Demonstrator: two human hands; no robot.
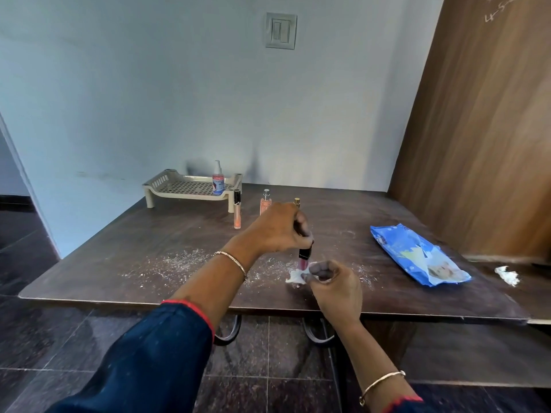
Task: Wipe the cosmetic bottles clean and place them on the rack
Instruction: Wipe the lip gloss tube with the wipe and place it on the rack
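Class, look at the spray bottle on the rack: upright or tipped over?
Upright. The spray bottle stands on its base on the rack, nozzle pointing up.

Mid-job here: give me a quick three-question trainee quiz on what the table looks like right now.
1. True or false: the beige slotted plastic rack already holds one clear spray bottle with pink liquid.
2. Which hand presses the white wipe against the black-capped pink tube? A) left hand B) right hand
3. Fill in: the blue wipes packet lies to the ____ of both hands.

Key: 1 true; 2 B; 3 right.
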